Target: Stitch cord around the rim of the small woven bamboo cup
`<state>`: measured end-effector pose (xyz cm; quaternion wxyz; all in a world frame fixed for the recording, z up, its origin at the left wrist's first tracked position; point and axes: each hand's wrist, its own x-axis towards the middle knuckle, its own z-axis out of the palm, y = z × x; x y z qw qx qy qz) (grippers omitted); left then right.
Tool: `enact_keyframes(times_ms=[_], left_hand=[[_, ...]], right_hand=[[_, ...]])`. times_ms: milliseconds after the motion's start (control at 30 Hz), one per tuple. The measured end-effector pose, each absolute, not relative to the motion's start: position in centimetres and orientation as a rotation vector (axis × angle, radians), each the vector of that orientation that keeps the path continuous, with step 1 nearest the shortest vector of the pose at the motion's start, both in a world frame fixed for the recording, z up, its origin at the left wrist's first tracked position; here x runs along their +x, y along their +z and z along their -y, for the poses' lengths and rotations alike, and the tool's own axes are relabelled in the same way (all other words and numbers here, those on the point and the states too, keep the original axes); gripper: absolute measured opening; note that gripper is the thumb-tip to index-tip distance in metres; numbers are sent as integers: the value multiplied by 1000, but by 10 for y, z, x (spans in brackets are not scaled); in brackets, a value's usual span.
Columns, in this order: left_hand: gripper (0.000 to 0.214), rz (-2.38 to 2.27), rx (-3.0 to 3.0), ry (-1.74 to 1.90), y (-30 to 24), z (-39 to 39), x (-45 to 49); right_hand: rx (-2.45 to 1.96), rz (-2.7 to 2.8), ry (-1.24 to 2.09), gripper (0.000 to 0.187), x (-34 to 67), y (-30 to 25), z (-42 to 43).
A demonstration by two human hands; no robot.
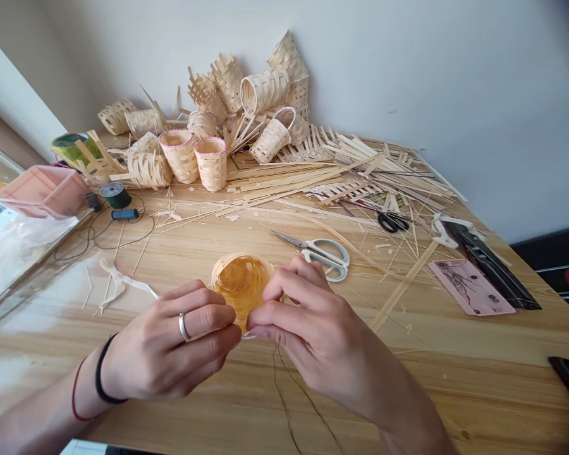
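A small woven basket [243, 278] of pale wood strips lies tipped on the table with its mouth facing me. My left hand [189, 341] is closed on the left of its near rim, thumb and fingertips pressed together. At the same rim, just to the right, my right hand [308, 322] pinches with bent fingers; what is between its fingertips is hidden. A thin brown thread [279, 392] hangs in two strands from beneath the right hand toward the table's near edge. Scissors [320, 249] with pale blue handles rest just beyond the right hand.
Woven baskets [265, 91] are heaped against the wall, beside loose wood strips [289, 180]. Left are a pink bin [42, 193], a green thread spool [116, 195] and white ribbon [116, 281]. Black scissors [392, 221], a pink card [469, 287] and a black long-bodied tool [493, 262] lie right.
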<state>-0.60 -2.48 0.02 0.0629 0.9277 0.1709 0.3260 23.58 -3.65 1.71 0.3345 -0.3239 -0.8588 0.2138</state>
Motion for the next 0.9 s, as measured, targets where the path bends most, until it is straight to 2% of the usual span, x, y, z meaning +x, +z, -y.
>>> enact_keyframes(times_ms=[400, 900], left_hand=[[10, -530, 2884, 998, -2, 25, -5], [14, -502, 2924, 951, 0, 25, -4]], right_hand=[[-877, 2248, 578, 22, 234, 16, 37], [-947, 2297, 565, 24, 230, 15, 38]])
